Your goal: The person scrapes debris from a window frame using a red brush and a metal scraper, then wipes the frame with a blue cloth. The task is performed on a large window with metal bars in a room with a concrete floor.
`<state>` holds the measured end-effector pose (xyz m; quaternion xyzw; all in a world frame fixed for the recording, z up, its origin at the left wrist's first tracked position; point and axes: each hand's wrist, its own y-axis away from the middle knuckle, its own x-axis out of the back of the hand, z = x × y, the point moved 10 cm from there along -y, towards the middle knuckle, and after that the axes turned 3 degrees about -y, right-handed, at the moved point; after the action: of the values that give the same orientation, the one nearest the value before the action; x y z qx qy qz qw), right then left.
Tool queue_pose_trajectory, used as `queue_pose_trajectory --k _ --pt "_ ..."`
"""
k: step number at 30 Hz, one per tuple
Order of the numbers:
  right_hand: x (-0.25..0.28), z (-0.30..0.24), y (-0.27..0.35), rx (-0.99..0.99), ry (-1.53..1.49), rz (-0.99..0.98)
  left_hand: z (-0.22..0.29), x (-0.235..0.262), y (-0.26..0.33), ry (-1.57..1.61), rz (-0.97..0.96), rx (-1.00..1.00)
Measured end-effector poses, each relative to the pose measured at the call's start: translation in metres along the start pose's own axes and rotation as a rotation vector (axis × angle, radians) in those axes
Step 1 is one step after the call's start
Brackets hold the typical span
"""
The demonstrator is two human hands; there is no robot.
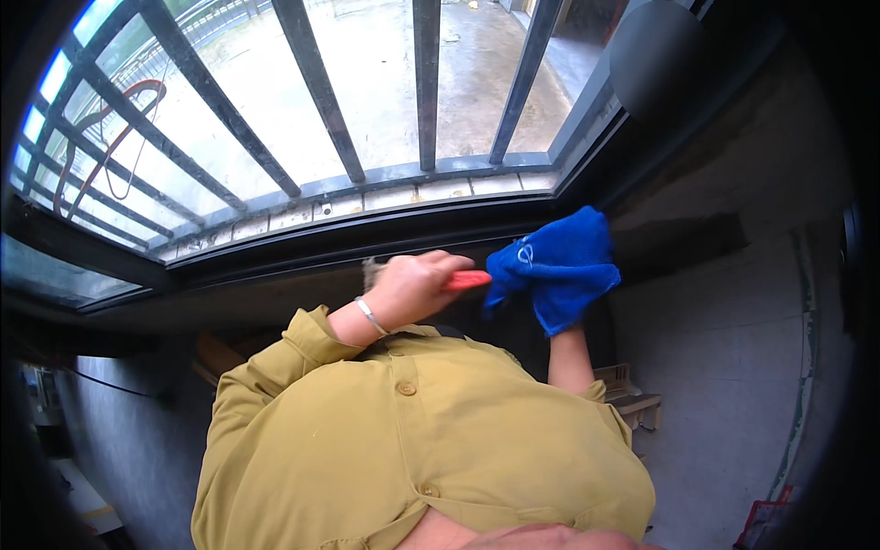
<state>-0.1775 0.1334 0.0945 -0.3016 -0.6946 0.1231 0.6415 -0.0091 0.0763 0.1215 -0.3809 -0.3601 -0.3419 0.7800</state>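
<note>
Barred window [367, 110] behind; red-handled brush [463, 280]; rumpled blue cloth [555, 266].

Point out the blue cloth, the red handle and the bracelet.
blue cloth [555, 266]: head view, middle of the bunched fabric.
red handle [469, 280]: head view, bare end beyond the fingers.
bracelet [370, 316]: head view, band across the wrist.

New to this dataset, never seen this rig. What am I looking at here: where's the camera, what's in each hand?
No machine here: a person works with bare hands. The single picture comes from a fisheye camera worn on the head, looking down, so straight edges bend and the mustard-yellow shirt fills the bottom. The left hand, with a bracelet on its wrist, has a closed grip on a red handle, apparently a small brush. The right hand is wrapped in a blue cloth. Both are at the dark window frame, behind which stand metal bars.
</note>
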Motion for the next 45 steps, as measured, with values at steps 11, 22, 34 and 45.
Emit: queue_pose_trajectory --k 11,22,34,45 --pt "-0.068 -0.013 -0.030 0.079 -0.050 0.034 -0.151 0.032 0.083 0.035 0.267 0.563" --pt "-0.026 -0.008 -0.049 0.157 0.036 0.018 -0.173 0.026 0.086 0.419 0.274 0.665" --pt "-0.070 -0.009 -0.051 0.060 -0.127 -0.028 -0.184 0.016 0.090 0.609 0.178 0.747" --pt "-0.034 0.020 -0.055 -0.072 -0.293 0.007 -0.187 0.013 0.095 0.657 0.155 0.768"
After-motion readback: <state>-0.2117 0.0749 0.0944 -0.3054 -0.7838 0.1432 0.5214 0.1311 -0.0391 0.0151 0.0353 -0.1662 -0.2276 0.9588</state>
